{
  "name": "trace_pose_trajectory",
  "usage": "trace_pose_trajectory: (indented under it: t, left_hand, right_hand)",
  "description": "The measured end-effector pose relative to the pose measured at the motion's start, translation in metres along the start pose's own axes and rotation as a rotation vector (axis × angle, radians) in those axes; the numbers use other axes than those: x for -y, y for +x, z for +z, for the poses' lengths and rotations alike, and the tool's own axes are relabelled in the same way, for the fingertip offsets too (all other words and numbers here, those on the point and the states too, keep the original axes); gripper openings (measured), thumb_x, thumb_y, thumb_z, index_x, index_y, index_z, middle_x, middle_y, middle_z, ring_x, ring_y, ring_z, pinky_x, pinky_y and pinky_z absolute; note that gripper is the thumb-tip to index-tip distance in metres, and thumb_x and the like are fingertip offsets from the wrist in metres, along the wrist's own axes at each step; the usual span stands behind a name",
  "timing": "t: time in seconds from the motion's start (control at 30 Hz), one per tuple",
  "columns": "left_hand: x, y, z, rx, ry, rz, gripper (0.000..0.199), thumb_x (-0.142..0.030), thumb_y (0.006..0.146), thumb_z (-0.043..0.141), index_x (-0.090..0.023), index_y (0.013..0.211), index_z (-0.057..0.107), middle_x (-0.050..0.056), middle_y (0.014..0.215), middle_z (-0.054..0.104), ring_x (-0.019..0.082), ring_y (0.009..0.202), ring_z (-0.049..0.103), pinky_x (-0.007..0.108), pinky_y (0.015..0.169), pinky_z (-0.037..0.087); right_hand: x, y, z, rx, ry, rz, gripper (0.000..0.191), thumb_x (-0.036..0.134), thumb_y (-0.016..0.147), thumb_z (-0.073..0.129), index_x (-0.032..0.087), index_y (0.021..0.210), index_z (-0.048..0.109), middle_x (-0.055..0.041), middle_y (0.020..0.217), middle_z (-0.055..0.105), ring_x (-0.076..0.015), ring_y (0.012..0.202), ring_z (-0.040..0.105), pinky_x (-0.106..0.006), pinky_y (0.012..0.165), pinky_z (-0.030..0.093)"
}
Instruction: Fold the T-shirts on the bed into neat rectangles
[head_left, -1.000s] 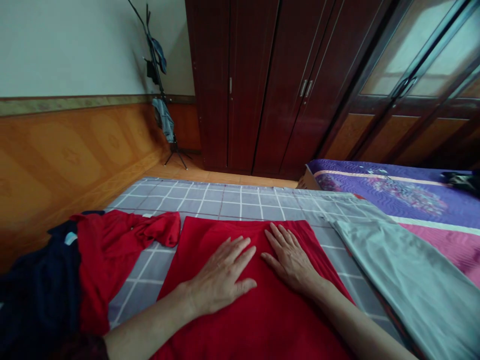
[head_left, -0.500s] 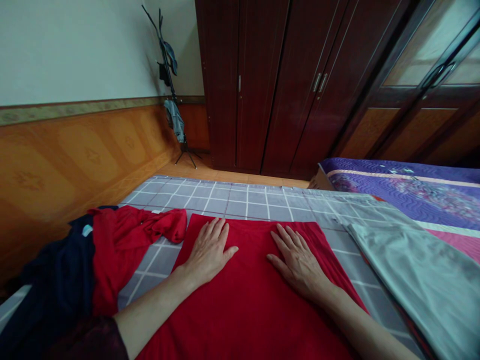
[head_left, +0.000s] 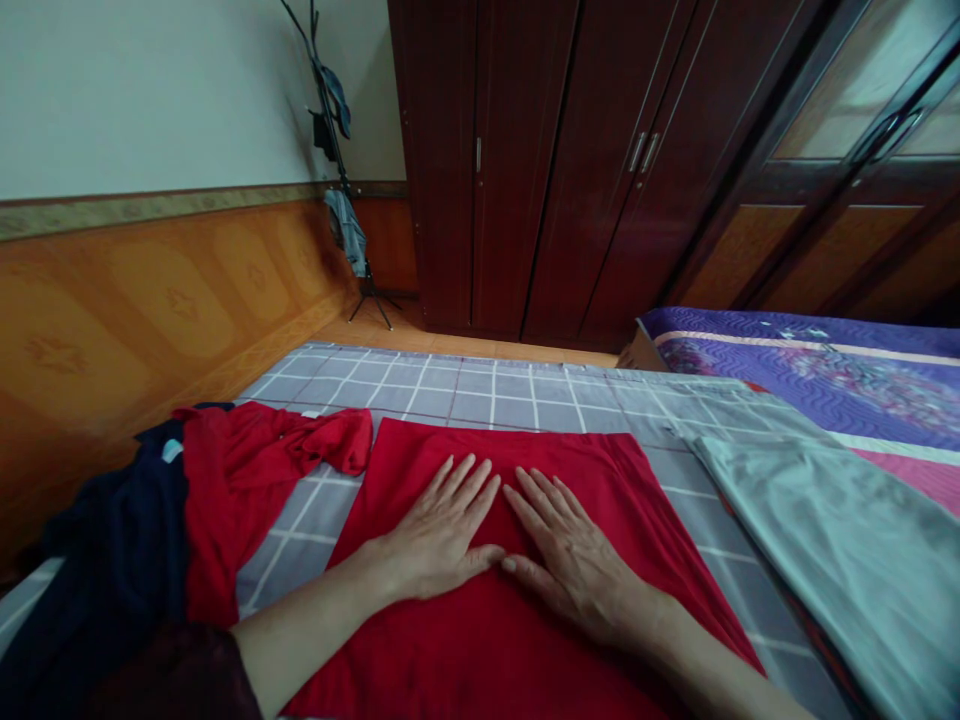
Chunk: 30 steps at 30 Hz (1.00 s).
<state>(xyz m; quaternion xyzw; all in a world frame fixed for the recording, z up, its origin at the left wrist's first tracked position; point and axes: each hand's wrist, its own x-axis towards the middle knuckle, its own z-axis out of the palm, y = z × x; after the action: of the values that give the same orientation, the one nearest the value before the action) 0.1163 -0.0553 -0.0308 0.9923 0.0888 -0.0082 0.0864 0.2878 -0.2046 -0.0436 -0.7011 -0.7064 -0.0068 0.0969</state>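
A red garment (head_left: 480, 650) lies spread flat in front of me on a grey checked bed sheet (head_left: 442, 390); its lower part runs out of view. My left hand (head_left: 442, 530) rests palm down on the cloth, fingers stretched out. Beside it, my right hand (head_left: 574, 555) also lies flat on the garment with its fingers extended. The two thumbs come together near the middle, almost or just touching. Neither hand grips the fabric.
To the left sit a crumpled red garment (head_left: 232, 500) and a dark navy one (head_left: 120, 550). Pale grey-green folded cloth (head_left: 840, 550) lies at the right. Beyond are a purple floral bedspread (head_left: 825, 370), a dark wooden wardrobe (head_left: 517, 200) and a coat stand (head_left: 330, 130).
Both hands have slid inward and back toward me from near the garment's far edge, so the thumbs now meet. The camera view has tilted slightly down.
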Motion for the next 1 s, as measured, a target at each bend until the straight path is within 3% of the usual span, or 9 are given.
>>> trace_pose_trajectory:
  t: [0.2,0.27,0.33,0.4,0.53,0.67,0.73,0.83,1.0]
  left_hand:
    - [0.021,0.002,0.0,-0.032,0.051,-0.305,0.075,-0.059,0.091,0.032,-0.009,0.146,0.022,0.018,0.153,0.012,0.033,0.141,0.003,0.056,0.112,0.01]
    - [0.02,0.002,0.001,-0.046,0.062,-0.206,0.069,-0.055,0.093,0.033,-0.014,0.147,0.021,0.013,0.154,0.013,0.029,0.142,0.003,0.053,0.114,0.008]
    - [0.018,0.002,0.002,-0.023,0.042,-0.047,0.063,-0.054,0.094,0.032,-0.024,0.147,0.02,0.006,0.155,0.012,0.025,0.143,0.002,0.05,0.115,0.007]
    - [0.018,0.003,0.002,0.005,0.018,-0.028,0.061,-0.056,0.094,0.031,-0.028,0.147,0.019,0.003,0.155,0.011,0.026,0.143,0.001,0.052,0.114,0.006]
    - [0.02,0.001,-0.002,0.013,0.013,-0.2,0.063,-0.054,0.094,0.031,-0.022,0.147,0.021,0.008,0.155,0.009,0.03,0.142,-0.003,0.056,0.113,0.005]
    - [0.011,-0.003,-0.002,0.086,-0.066,0.048,0.067,-0.061,0.092,0.028,-0.028,0.148,0.013,0.005,0.156,0.004,0.028,0.142,-0.005,0.055,0.113,0.004]
    - [0.006,-0.004,-0.002,0.102,-0.075,0.048,0.069,-0.062,0.092,0.026,-0.026,0.149,0.012,0.007,0.155,0.003,0.028,0.142,-0.005,0.054,0.114,0.004]
    - [0.001,-0.005,-0.004,0.083,-0.043,-0.08,0.073,-0.064,0.091,0.024,-0.02,0.148,0.015,0.012,0.155,0.003,0.03,0.141,-0.007,0.055,0.113,0.003]
    - [-0.001,-0.005,-0.005,0.141,-0.094,0.108,0.077,-0.068,0.089,0.025,-0.022,0.149,0.011,0.01,0.155,0.004,0.029,0.142,-0.005,0.054,0.113,0.004]
  right_hand:
    - [-0.021,0.005,0.004,-0.041,-0.103,0.273,0.073,0.058,0.089,0.039,0.004,0.138,0.041,-0.0226,0.146,0.03,-0.0357,0.137,0.023,-0.055,0.109,0.024]
    - [-0.018,0.004,0.004,-0.055,-0.097,0.238,0.07,0.056,0.089,0.04,0.006,0.139,0.04,-0.0213,0.147,0.028,-0.0348,0.137,0.021,-0.055,0.109,0.025]
    - [-0.011,0.004,0.003,-0.018,-0.047,0.089,0.067,0.054,0.091,0.039,0.013,0.143,0.035,-0.0159,0.15,0.025,-0.0307,0.139,0.019,-0.051,0.111,0.024]
    - [-0.006,0.003,0.002,0.025,-0.012,0.012,0.065,0.054,0.091,0.038,0.017,0.145,0.032,-0.0126,0.151,0.024,-0.0288,0.139,0.018,-0.05,0.112,0.023]
    - [-0.008,0.004,0.0,0.027,-0.06,0.184,0.07,0.057,0.09,0.039,0.009,0.141,0.038,-0.0199,0.148,0.027,-0.0342,0.138,0.019,-0.054,0.111,0.022]
    - [-0.006,0.003,0.001,0.032,-0.033,0.063,0.069,0.055,0.09,0.041,0.013,0.143,0.033,-0.0162,0.15,0.023,-0.0314,0.139,0.017,-0.051,0.111,0.023]
    - [-0.004,0.003,0.001,0.047,-0.025,0.04,0.067,0.053,0.09,0.042,0.014,0.144,0.032,-0.0149,0.15,0.024,-0.0303,0.139,0.018,-0.05,0.112,0.023]
    - [-0.005,0.004,0.002,0.034,-0.055,0.155,0.067,0.052,0.09,0.042,0.009,0.142,0.036,-0.0186,0.149,0.026,-0.033,0.138,0.018,-0.052,0.111,0.023]
    - [-0.009,0.004,0.007,0.012,-0.041,0.121,0.062,0.049,0.091,0.042,0.012,0.142,0.037,-0.0158,0.149,0.028,-0.0309,0.139,0.019,-0.051,0.111,0.022]
